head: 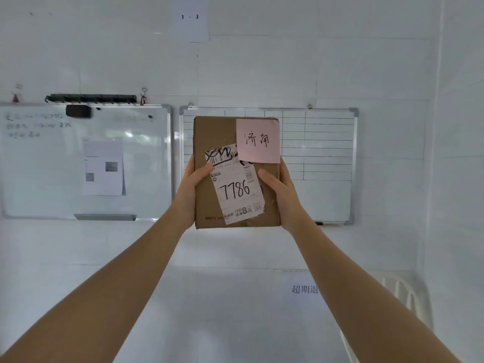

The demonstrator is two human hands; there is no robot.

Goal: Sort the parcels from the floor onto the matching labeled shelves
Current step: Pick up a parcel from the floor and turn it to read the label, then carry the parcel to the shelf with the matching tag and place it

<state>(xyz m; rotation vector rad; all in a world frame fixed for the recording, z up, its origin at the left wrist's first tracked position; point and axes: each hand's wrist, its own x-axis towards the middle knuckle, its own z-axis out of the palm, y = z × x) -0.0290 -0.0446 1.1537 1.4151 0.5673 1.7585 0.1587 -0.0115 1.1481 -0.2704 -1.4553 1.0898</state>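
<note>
— Brown cardboard parcel [233, 176] stood tall, up in front of the wall, and I held it between both hands.
— Which hand was nearer?
— Neither. My left hand [192, 184] gripped its left edge, my right hand [279, 191] its right edge, fingers [264, 175] pressed on the box. Its pink note [258, 141] faced me. No shelf showed.
</note>
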